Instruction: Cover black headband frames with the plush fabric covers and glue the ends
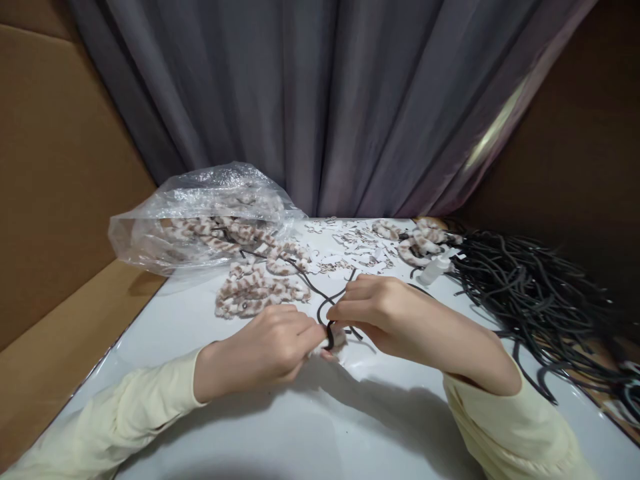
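Observation:
Near the middle of the white table [240, 433], my left hand [275, 343] is closed round a small fluffy white-and-brown piece [339, 345]. My right hand [375, 310] pinches a black cord [329, 333] at that piece, its fingertips just above and right of my left hand. The cord stands against the fluffy piece; its far end is hidden by the fingers. Other black cords [320, 293] lie loose just beyond both hands. A stack of fluffy striped strips [260, 291] lies beyond my left hand.
A clear plastic bag [200, 193] with fluffy pieces sits at the back left. White-and-brown scraps [360, 247] are scattered at the back. A small bottle [437, 268], fluffy rings [420, 243] and a heap of black cords [530, 293] lie right. Cardboard walls flank the table.

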A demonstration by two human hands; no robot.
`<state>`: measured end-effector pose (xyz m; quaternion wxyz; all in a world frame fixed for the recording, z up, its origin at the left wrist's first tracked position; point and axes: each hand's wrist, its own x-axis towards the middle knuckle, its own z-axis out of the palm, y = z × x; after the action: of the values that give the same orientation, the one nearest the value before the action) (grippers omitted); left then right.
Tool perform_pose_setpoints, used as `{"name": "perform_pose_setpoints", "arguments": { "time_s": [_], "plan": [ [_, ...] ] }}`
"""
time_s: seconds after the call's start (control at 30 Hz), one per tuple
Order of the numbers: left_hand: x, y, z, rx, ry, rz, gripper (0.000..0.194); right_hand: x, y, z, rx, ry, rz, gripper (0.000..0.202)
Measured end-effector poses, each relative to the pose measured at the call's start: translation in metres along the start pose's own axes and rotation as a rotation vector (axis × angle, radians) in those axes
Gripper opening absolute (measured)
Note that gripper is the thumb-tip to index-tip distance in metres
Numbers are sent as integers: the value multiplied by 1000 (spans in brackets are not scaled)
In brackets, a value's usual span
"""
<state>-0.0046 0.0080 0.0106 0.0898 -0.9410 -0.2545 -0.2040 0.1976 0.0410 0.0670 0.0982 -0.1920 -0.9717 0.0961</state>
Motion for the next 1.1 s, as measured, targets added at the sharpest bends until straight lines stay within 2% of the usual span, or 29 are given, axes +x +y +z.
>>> {"name": "perform_pose_setpoints", "arguments": {
  "time_s": [0.07, 0.2, 0.3, 0.5, 0.7, 0.9, 1.1],
  "plan": [
    [1, 0, -2, 25, 14, -4, 29, -1, -1, 0, 4, 6, 25, 28],
    [3, 1, -6, 175, 52, 88, 27, -2, -5, -1, -10, -31, 66, 28],
    [2, 3, -8, 166, 47, 137, 25, -2, -6, -2, 49, -68, 63, 30],
    [-1, 2, -6, 44, 94, 56, 26, -5, -7, -4, 49, -21, 68, 28],
    [-5, 1, -3, -34, 184, 33, 15, -7, -9, -5, 45, 3, 63, 28],
    [-4, 0, -3, 34, 153, 148, 23, -16, -15, -6, -35, 80, -49, 27],
    [-1, 4, -7, 71, 185, 236, 29, -11, -22, -3, -53, 140, -156, 27]
  ]
}}
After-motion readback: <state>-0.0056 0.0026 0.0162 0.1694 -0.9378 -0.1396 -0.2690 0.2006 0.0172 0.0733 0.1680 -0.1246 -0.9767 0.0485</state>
